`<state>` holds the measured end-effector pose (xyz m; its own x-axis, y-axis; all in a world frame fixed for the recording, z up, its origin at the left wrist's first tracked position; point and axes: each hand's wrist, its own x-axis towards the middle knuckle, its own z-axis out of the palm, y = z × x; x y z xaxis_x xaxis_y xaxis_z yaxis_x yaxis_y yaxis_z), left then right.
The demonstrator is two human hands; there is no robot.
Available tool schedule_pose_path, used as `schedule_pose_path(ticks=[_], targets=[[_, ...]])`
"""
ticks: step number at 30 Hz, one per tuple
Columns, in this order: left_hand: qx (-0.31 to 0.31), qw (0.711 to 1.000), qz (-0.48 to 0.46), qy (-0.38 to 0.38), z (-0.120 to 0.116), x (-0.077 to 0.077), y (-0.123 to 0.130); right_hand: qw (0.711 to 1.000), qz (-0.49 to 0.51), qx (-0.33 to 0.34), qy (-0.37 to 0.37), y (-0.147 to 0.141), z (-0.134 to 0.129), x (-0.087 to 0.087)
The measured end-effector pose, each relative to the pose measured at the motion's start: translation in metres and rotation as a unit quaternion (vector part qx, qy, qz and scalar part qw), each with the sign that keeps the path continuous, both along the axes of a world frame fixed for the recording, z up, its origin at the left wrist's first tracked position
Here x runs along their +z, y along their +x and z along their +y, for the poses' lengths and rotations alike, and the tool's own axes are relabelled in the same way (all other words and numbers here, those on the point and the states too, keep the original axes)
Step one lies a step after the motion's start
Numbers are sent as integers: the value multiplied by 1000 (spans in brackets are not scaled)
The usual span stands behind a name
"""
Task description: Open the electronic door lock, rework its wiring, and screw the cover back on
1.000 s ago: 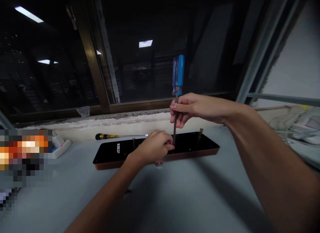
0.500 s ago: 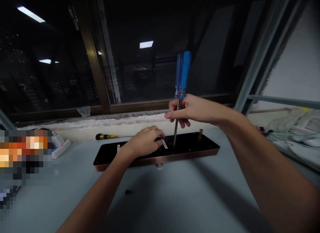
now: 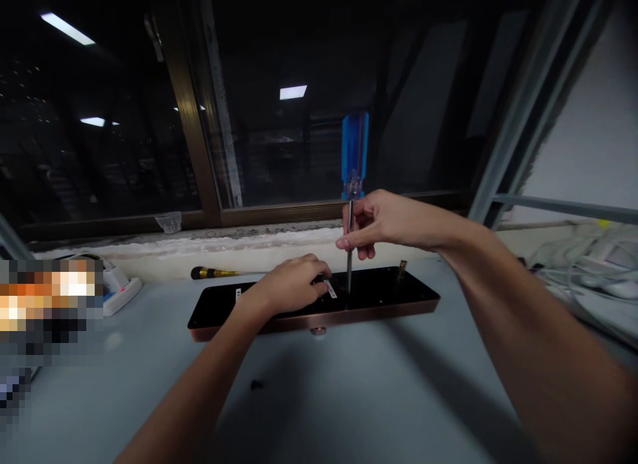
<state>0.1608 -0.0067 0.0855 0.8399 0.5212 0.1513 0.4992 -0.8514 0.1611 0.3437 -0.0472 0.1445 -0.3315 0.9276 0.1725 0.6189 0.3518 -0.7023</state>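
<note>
A long black panel with a copper-coloured edge (image 3: 289,323) lies flat on the table. My right hand (image 3: 371,226) pinches the shaft of a screwdriver (image 3: 355,148) with a blue, clear-ended handle. The screwdriver stands nearly upright, its tip down on the panel right of the middle. Across the panel rests my left hand (image 3: 294,282), fingers curled by a white label (image 3: 330,290); what they grip, if anything, is hidden. A brass post (image 3: 401,270) rises near the panel's right end. Below its front edge a small round copper knob (image 3: 318,330) shows.
Behind the panel lies a second screwdriver (image 3: 212,273) with a black and yellow handle. A small dark piece (image 3: 256,384) is on the table (image 3: 349,397) in front. White cables (image 3: 588,264) are heaped at right, a power strip (image 3: 122,296) at left.
The screwdriver's handle has swung a little left and is now more upright, turned about its length. My right hand has shifted slightly down the shaft. My left hand stays on the panel.
</note>
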Motion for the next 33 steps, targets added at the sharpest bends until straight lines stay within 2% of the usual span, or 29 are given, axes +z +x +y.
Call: schedule_pose_path(ticks=[3, 7, 9, 11, 13, 15, 19, 21, 24, 28, 30, 33], targets=[[8, 1000, 4, 2, -2, 1, 0, 999, -23, -11, 21, -6, 1, -1], [11, 1000, 2, 4, -3, 2, 1, 1000, 15, 5, 24, -7, 0, -1], [7, 1000, -2, 10, -3, 2, 1, 997, 53, -8, 58, -4, -2, 1], [6, 1000, -3, 17, -3, 1, 1, 988, 99, -51, 111, 1, -5, 5], [5, 1000, -2, 22, -4, 0, 1, 968, 166, -106, 157, 8, -8, 10], [4, 1000, -4, 30, -5, -1, 1, 936, 236, -163, 203, 16, -12, 15], [6, 998, -2, 70, -13, -5, 1, 847, 297, -297, 327, 31, -17, 23], [1, 993, -14, 116, -23, -8, -1, 811, 304, -334, 374, 38, -17, 25], [-34, 981, -50, 184, -45, -15, -11, 793, 301, -352, 396, 47, -17, 26], [-112, 966, -75, 219, -71, -33, -38, 797, 270, -354, 409, 46, -20, 28], [-98, 981, -46, 162, -75, -45, -57, 788, 277, -341, 431, 40, -25, 32], [2, 999, 19, 38, -71, -59, -81, 739, 357, -274, 501, 27, -32, 39]])
